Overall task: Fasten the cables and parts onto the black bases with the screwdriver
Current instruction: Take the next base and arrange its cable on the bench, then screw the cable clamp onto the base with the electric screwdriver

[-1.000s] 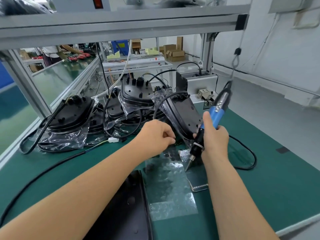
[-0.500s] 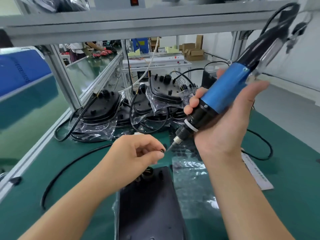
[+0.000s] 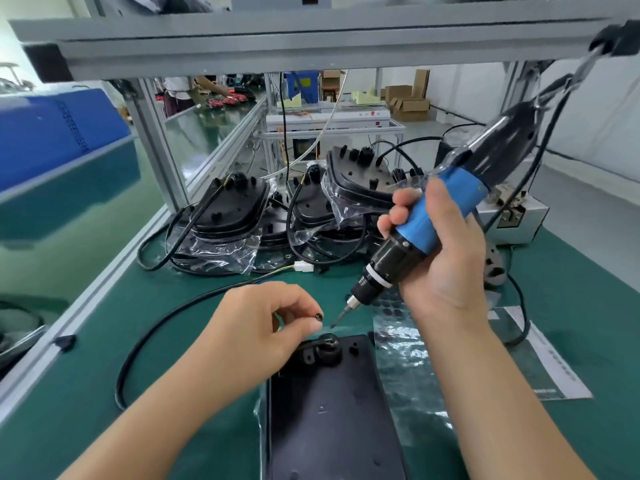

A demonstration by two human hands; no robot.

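Since half a second ago little has shifted: the right hand (image 3: 446, 258) keeps the screwdriver (image 3: 446, 216) raised above the bench, and its bit tip has drawn a touch closer to the small dark screw (image 3: 319, 317) in the left hand (image 3: 263, 327). That right hand reaches in from the lower right with the palm toward the camera, fingers and thumb wrapped round the blue barrel. The tool's long axis runs on a diagonal, its black cabled end up at the upper right and the bit pointing down and left, ending just beside the screw without clearly touching it. From the lower left comes the left forearm; its hand is curled, pinching the screw between thumb and forefinger tip. Directly below both hands lies a black base (image 3: 329, 407) on the green mat (image 3: 104, 393), long axis running toward the camera, a black cable (image 3: 166, 327) entering its round fitting at the far end. More black bases (image 3: 232, 209) in clear wrapping are stacked behind.
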